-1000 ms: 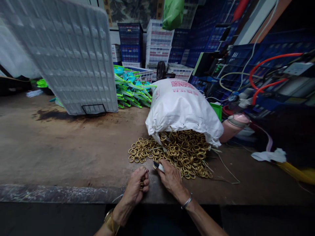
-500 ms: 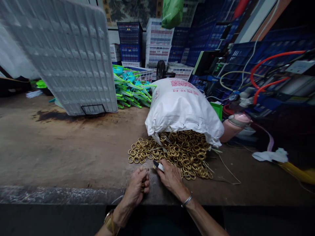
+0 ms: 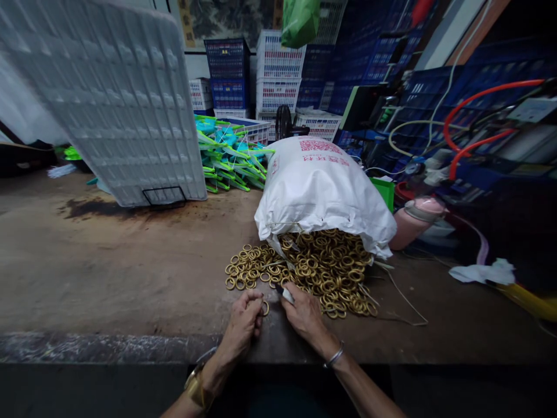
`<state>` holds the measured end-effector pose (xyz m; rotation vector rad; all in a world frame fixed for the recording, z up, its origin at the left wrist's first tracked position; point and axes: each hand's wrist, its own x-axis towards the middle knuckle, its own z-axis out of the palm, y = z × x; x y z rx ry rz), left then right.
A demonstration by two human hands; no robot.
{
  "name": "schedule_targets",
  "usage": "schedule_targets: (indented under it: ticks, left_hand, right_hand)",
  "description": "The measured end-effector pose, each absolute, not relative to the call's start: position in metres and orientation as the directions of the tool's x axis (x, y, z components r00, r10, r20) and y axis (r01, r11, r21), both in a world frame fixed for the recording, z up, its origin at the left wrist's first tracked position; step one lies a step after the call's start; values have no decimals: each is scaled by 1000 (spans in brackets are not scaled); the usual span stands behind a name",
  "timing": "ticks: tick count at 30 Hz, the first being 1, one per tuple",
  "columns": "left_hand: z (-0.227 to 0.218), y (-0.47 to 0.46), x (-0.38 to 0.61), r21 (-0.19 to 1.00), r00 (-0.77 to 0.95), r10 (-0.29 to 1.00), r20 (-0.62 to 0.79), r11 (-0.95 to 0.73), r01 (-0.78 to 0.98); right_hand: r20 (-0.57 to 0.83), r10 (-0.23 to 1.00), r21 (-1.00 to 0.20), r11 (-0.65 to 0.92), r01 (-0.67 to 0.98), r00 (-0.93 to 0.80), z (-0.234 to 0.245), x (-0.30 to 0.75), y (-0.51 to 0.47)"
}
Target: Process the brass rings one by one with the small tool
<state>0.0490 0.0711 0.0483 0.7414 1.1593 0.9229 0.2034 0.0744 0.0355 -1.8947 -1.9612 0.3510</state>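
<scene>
A heap of brass rings [image 3: 322, 273] spills from the open mouth of a white woven sack [image 3: 322, 186] lying on the brown workbench [image 3: 108, 273]. My left hand [image 3: 243, 325] rests near the bench's front edge, fingers curled, pinching one brass ring [image 3: 265, 307] at its fingertips. My right hand [image 3: 307, 316] is closed beside it on a small tool with a white handle and dark tip [image 3: 285, 293], which points toward the ring. Both hands sit just in front of the heap. A gold watch is on my left wrist, a silver bangle on my right.
A large white moulded tray [image 3: 113, 98] leans upright at the back left. Green and blue plastic pieces [image 3: 226, 154] are stacked behind the sack. Blue and white crates [image 3: 278, 75] fill the background. Red hoses [image 3: 474, 128], cables, a pink bottle [image 3: 413, 217] and a white rag [image 3: 483, 273] crowd the right.
My left hand has slid slightly forward and now shows a single ring at its fingertips beside the tool's tip. My right hand stays nearly still.
</scene>
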Motion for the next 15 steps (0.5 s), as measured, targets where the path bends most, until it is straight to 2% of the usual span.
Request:
schedule_targets:
  ticks: [5,8,12,15]
  left_hand:
    - [46,67,52,903,150,916,-372,395,-171]
    - [45,65,57,917,189,921,-341,370,-148]
    - [46,63,60,922,193,927,-321,352,-160]
    - [47,62,59,929,158,938,-307,332,-166]
  right_hand:
    - [96,994,-711,107,695,-55,44,204,73]
    - [61,992,-835,112,539,-110,50,199,70]
    - [-25,987,-933,35,358,-160,53,196,67]
    - [-59,984,-951,-5,309,-167,53,195,65]
